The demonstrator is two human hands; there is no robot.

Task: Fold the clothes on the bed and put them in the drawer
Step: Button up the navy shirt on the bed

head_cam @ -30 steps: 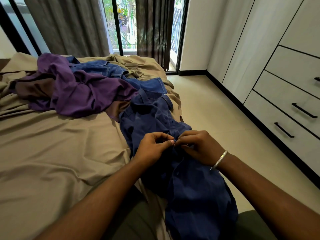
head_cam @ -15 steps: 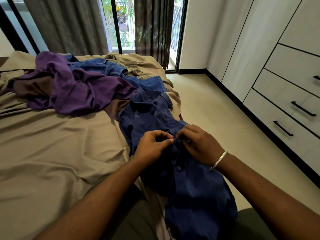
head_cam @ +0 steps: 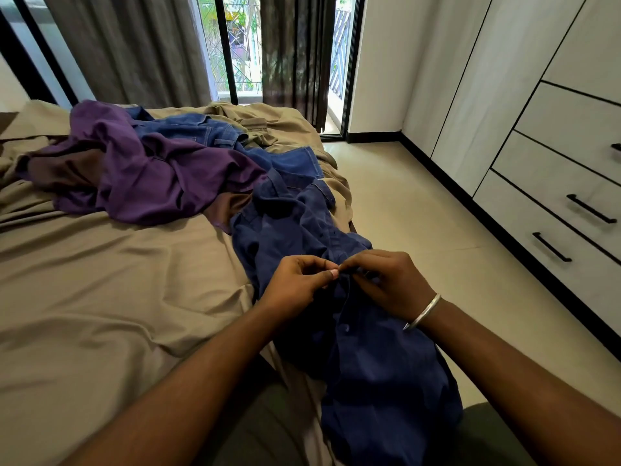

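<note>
Both hands met at the button placket of the dark blue shirt [head_cam: 369,358] — my left hand [head_cam: 295,287] and right hand [head_cam: 389,284] each pinched the cloth with curled fingertips. The shirt trailed off the bed [head_cam: 100,314] edge onto my lap, with the purple garment [head_cam: 144,176] and jeans [head_cam: 201,132] heaped behind.
</note>
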